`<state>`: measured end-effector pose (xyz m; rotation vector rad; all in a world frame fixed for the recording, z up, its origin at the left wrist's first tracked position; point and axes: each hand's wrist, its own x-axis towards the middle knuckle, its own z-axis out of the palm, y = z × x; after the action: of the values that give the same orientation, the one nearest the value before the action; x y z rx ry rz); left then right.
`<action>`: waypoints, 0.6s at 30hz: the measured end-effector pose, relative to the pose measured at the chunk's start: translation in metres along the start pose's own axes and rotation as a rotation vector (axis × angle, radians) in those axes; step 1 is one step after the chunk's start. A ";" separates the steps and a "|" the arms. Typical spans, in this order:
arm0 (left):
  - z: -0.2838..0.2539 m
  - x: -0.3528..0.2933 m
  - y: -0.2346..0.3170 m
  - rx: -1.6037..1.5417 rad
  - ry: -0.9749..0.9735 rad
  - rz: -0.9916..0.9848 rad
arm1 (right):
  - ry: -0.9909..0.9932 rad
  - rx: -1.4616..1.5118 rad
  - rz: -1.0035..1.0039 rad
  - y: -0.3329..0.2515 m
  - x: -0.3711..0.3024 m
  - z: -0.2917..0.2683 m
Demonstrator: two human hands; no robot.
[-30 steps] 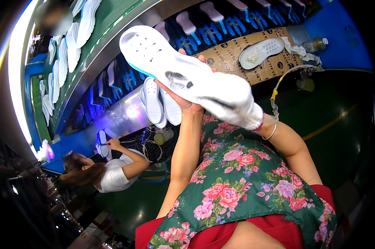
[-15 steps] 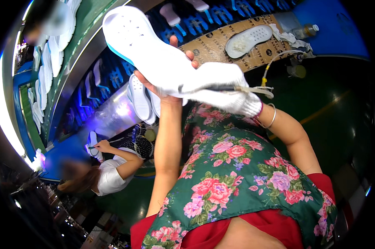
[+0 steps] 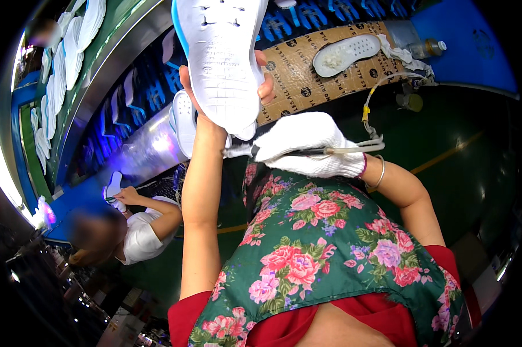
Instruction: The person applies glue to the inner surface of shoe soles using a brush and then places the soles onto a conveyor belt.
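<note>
My left hand (image 3: 206, 118) is bare and grips a white shoe sole (image 3: 223, 75) from below, thumb on its left edge and fingertips on its right edge. The sole stands tilted away from me, its far end cut off by the picture's top. It has a blue side stripe and small slits. My right hand (image 3: 304, 139), in a white knit glove, is closed around a thin brush (image 3: 236, 151) with pale bristles and a dark handle. A clear hose (image 3: 353, 150) runs from the handle. The bristles are near my left wrist, apart from the sole.
Brown cardboard (image 3: 295, 61) on the bench carries another white sole (image 3: 346, 55) with whitish bits, near a crumpled cloth (image 3: 402, 56) and a bottle (image 3: 427, 47). More soles (image 3: 184, 121) lie behind my left forearm. A conveyor with soles (image 3: 74, 52) curves leftward; a co-worker (image 3: 148, 231) sits there.
The sole has turned more upright and moved right and up in my left hand. My gloved right hand has drawn back toward me with the brush, off the sole.
</note>
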<state>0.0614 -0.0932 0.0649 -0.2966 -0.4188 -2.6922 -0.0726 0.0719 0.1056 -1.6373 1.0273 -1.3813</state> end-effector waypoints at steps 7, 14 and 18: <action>-0.002 0.001 0.009 0.175 0.015 -0.131 | 0.035 -0.333 -0.135 -0.003 0.001 -0.008; 0.000 0.002 0.009 0.236 0.059 -0.168 | 0.106 -0.043 -0.005 -0.007 -0.002 0.002; -0.005 0.000 0.005 0.157 0.061 -0.146 | 0.129 -0.039 0.159 -0.003 -0.006 0.001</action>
<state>0.0626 -0.0996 0.0620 -0.1429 -0.6529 -2.7803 -0.0720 0.0785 0.1059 -1.4748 1.2383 -1.3814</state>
